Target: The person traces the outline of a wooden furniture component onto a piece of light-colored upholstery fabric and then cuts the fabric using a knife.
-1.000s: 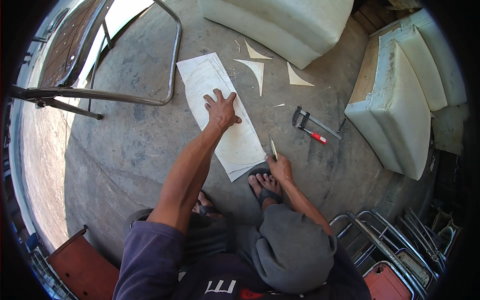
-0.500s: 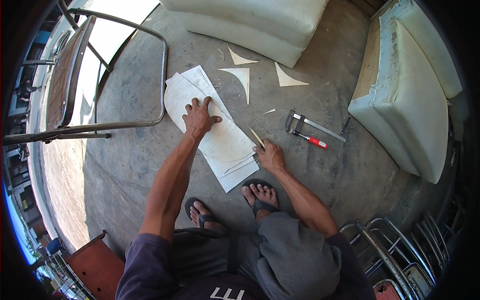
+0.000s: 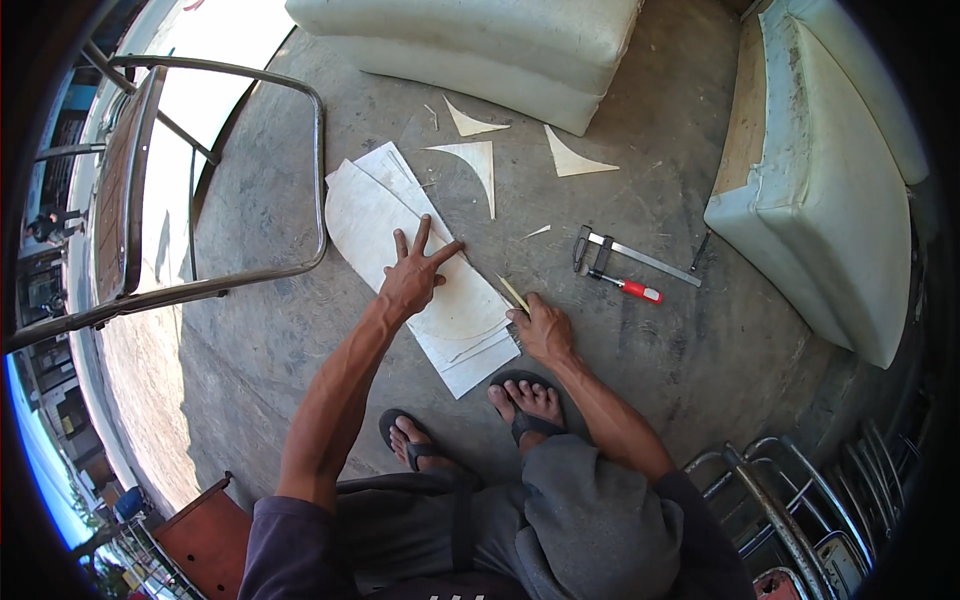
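My left hand (image 3: 412,278) lies spread on a pale sheet with a rounded end (image 3: 362,212), pressing it down. Beneath that sheet lie other white sheets (image 3: 462,378), whose corners stick out at both ends. My right hand (image 3: 542,328) is closed round a yellowish pencil (image 3: 512,290), its tip pointing up and away from me, beside the sheets' right edge. To the right of this hand a bar clamp (image 3: 632,262) with a red handle rests on the concrete floor. Curved triangular offcuts (image 3: 478,172) are scattered beyond the sheets.
Pale upholstered seats stand at the far side (image 3: 480,50) and at the right (image 3: 820,190). A metal-framed chair (image 3: 318,150) is at the left. Metal chair frames (image 3: 775,500) are stacked at the lower right. My sandalled feet (image 3: 530,400) are just below the sheets.
My left hand has slid toward me and to the right along the top sheet, its fingers spread wider. My right hand still holds the pencil at nearly the same spot. The view has shifted slightly.
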`<state>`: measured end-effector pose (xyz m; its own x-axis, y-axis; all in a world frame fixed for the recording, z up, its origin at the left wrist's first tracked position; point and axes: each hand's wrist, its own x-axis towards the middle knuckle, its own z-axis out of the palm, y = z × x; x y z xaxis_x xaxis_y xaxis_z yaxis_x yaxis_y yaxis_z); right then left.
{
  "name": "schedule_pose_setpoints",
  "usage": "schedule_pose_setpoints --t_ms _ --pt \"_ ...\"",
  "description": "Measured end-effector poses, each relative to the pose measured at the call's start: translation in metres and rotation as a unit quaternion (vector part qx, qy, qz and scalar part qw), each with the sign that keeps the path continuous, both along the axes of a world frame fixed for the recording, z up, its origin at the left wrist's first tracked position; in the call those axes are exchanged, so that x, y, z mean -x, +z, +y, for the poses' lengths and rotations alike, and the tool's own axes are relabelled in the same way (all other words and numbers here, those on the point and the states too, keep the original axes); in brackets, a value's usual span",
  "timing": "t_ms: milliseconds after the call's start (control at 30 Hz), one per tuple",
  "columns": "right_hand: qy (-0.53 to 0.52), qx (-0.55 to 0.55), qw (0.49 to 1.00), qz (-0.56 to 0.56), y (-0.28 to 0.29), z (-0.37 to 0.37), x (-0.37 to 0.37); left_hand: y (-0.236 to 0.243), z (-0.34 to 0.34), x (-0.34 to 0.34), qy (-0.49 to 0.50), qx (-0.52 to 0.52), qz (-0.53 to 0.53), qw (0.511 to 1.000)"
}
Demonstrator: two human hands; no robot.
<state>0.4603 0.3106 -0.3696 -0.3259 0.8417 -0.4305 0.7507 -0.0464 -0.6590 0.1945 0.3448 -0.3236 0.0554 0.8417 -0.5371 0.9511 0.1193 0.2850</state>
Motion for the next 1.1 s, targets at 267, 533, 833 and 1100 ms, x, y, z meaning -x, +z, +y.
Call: schedule_pose_setpoints --t_ms 267,533,833,1100 --pt "-0.005 0.025 0.999 -0.026 0.006 0.002 0.0 0.011 -0.002 -0.002 -0.062 0.031 0.011 0.998" --pt "0.036 0.027 0.999 0.007 0.002 0.012 -0.003 0.006 -0.009 0.007 -0.048 0.004 -0.012 0.999" --pt "0.032 0.027 0.999 -0.009 -0.001 0.013 -0.003 0.008 -0.003 0.002 -0.052 0.018 -0.004 0.998" --pt "0.019 -0.007 1.0 0.001 -0.005 0.008 -0.001 0.002 -0.004 0.007 -0.055 0.017 -0.001 0.998"
